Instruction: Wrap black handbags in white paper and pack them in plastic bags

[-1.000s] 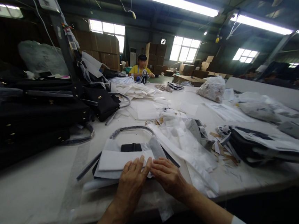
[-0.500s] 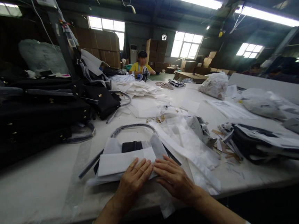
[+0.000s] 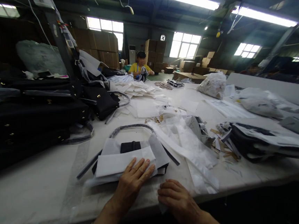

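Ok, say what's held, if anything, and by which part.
The left hand lies on the white sheet, gripping nothing; the right hand curls over a clear strip, its hold unclear.

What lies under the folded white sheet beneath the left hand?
Pale thin wrapping and corners of a black bag show past its edges. What lies directly beneath the folded white sheet and left hand is covered.

White bench (image 3: 46, 190) carries a sheet-wrapped bag (image 3: 130, 146) near its front edge, handle (image 3: 130, 127) to the back. Stacked black bags (image 3: 34, 115) at left. Right of middle: crumpled translucent film (image 3: 180, 137), brown scraps (image 3: 233, 156), dark bag (image 3: 247, 148). Farther back: white sheet pile (image 3: 137, 88), filled plastic bag (image 3: 212, 85).
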### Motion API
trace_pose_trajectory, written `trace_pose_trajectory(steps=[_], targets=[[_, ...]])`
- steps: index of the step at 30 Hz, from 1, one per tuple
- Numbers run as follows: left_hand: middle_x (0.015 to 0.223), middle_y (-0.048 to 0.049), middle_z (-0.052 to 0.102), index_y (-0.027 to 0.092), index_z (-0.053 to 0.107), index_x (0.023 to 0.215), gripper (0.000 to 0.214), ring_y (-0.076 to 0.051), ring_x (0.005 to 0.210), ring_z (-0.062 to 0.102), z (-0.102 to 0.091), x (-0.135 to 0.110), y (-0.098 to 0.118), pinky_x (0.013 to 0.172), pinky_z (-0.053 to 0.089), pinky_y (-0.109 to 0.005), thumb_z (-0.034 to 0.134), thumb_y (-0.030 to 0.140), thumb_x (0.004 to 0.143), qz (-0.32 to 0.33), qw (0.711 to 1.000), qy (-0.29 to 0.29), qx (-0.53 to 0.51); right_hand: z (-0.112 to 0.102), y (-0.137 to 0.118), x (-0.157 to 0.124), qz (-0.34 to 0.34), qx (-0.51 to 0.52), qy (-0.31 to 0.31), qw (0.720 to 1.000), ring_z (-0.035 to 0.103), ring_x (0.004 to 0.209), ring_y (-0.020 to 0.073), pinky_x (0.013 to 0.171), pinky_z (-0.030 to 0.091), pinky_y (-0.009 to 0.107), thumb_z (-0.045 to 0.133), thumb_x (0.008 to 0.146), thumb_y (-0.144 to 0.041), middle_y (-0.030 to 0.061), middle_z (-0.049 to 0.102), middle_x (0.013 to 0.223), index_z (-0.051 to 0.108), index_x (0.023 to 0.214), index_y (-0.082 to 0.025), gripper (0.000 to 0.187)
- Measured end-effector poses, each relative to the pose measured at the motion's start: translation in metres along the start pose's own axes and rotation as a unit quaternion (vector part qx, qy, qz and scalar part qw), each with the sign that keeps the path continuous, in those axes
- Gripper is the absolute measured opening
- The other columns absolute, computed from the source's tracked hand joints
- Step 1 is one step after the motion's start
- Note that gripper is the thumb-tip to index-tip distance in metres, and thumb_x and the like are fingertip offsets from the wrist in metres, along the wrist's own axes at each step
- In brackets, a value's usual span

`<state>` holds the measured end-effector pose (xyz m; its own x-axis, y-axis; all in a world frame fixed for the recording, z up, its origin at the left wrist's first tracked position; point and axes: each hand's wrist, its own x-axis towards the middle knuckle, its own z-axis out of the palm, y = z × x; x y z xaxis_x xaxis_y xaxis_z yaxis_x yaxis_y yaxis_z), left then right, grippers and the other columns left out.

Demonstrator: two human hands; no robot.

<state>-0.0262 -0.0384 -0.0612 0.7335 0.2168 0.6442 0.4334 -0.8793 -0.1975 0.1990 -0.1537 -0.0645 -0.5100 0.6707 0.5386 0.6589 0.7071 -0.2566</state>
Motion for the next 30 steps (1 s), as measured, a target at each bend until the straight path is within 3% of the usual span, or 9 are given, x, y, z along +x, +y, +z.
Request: trace_pose_trajectory(steps=[2,6,12,15,17,19,23,30], targets=[[0.142,-0.0047,0.056,0.023,0.042,0.145,0.045,-0.02,0.131,0.051,0.001,0.0,0.0,0.112,0.041,-0.046,0.028,0.016,0.103,0.001,1.0,0.003,0.003,0.001,-0.001,0.002,0.0,0.029,0.028,0.999,0.064,0.108,0.0215,0.103,0.049,0.041,0.041,0.098,-0.01,0.0076,0.072,0.103,0.062,0.111,-0.018,0.026],[0.138,-0.0051,0.06,0.022,0.046,0.142,0.045,-0.02,0.126,0.056,0.004,0.001,0.003,0.11,0.043,-0.044,0.027,0.015,0.102,-0.021,1.0,0.003,0.008,0.006,-0.011,0.003,0.003,0.063,0.008,0.998,0.068,0.097,0.017,0.106,0.047,0.039,0.041,0.094,-0.006,0.0057,0.072,0.094,0.06,0.106,-0.018,0.025],[0.134,-0.0042,0.063,0.024,0.051,0.139,0.043,-0.019,0.123,0.058,0.008,0.002,0.008,0.109,0.044,-0.043,0.03,0.017,0.102,-0.042,0.999,0.018,-0.001,0.001,-0.027,0.02,-0.017,0.028,0.005,0.999,0.067,0.082,0.016,0.102,0.05,0.039,0.037,0.091,-0.005,0.0048,0.07,0.081,0.058,0.098,-0.019,0.026],[0.134,-0.006,0.063,0.023,0.052,0.137,0.041,-0.02,0.124,0.058,0.007,0.002,0.01,0.11,0.043,-0.044,0.031,0.019,0.102,-0.047,0.999,0.025,-0.006,-0.013,-0.025,0.043,-0.028,0.001,0.018,0.999,0.064,0.108,0.0206,0.111,0.042,0.047,0.038,0.091,-0.004,0.0086,0.071,0.102,0.059,0.096,-0.019,0.027],[0.134,-0.007,0.063,0.02,0.055,0.134,0.039,-0.02,0.125,0.057,0.008,0.002,0.012,0.112,0.042,-0.044,0.035,0.018,0.101,-0.052,0.998,0.031,-0.013,-0.019,-0.019,0.056,-0.015,-0.014,0.038,0.999,0.052,0.128,0.0253,0.113,0.039,0.05,0.041,0.092,-0.005,0.0124,0.064,0.125,0.059,0.094,-0.019,0.023],[0.133,-0.0095,0.063,0.015,0.056,0.131,0.036,-0.021,0.126,0.056,0.009,0.001,0.012,0.113,0.041,-0.045,0.038,0.016,0.1,-0.051,0.998,0.04,-0.017,-0.018,-0.013,0.063,0.01,-0.01,0.044,0.999,0.05,0.132,0.0247,0.113,0.04,0.048,0.041,0.094,-0.007,0.0137,0.06,0.133,0.059,0.096,-0.018,0.021],[0.127,-0.0134,0.066,0.008,0.052,0.131,0.036,-0.02,0.125,0.058,0.011,0.0,0.013,0.113,0.042,-0.043,0.036,0.01,0.098,-0.066,0.995,0.058,-0.039,-0.011,-0.007,0.061,0.036,0.003,0.037,0.999,0.063,0.116,0.0195,0.11,0.044,0.043,0.037,0.095,-0.005,0.0119,0.07,0.115,0.055,0.106,-0.018,0.025],[0.124,-0.0086,0.068,0.016,0.059,0.112,0.027,-0.02,0.12,0.062,-0.002,0.009,0.013,0.109,0.046,-0.046,0.038,0.011,0.096,-0.127,0.98,0.028,-0.148,-0.013,-0.006,0.059,0.024,0.001,0.01,1.0,0.068,0.103,0.0196,0.104,0.049,0.04,0.032,0.097,-0.005,0.0106,0.071,0.103,0.055,0.104,-0.018,0.027]])
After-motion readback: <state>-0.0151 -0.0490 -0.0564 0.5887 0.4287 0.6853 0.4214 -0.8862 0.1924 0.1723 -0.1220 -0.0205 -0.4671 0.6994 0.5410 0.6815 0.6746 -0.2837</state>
